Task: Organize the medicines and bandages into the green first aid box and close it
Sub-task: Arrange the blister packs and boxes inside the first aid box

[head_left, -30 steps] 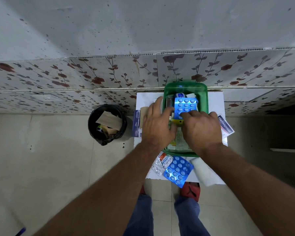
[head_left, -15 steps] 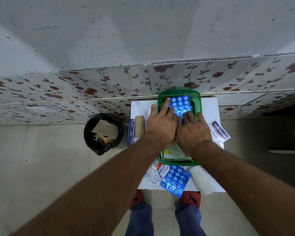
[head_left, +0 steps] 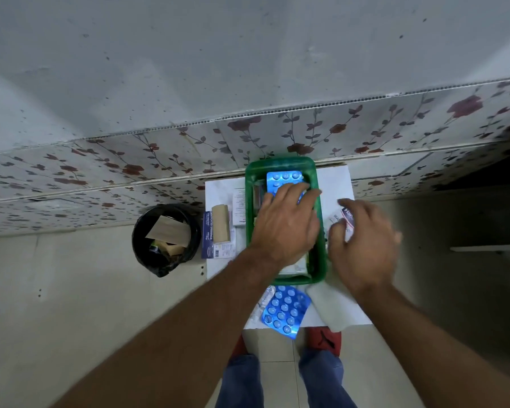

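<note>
The green first aid box (head_left: 279, 165) stands open on a small white table (head_left: 334, 181) against the wall. A blue blister pack (head_left: 283, 177) lies at its far end on other packets. My left hand (head_left: 286, 226) rests flat, fingers spread, on the box's contents, its fingertips on that pack. Just right of the box, my right hand (head_left: 364, 248) curls fingers and thumb around a Hansaplast plaster packet (head_left: 347, 219); this hand is blurred. A second blue blister pack (head_left: 284, 312) and a clear pill strip (head_left: 261, 301) lie in front of the box.
Left of the box lie a brown bandage roll (head_left: 221, 223), a blue dressings carton (head_left: 208, 235) and a white leaflet (head_left: 238, 207). A white cloth (head_left: 336, 309) hangs over the table's near right corner. A black bin (head_left: 162, 237) stands on the floor at the left.
My right hand has left the box and moved right onto the plaster packet. My left hand stays in the box, on the blue pack pushed toward its far end.
</note>
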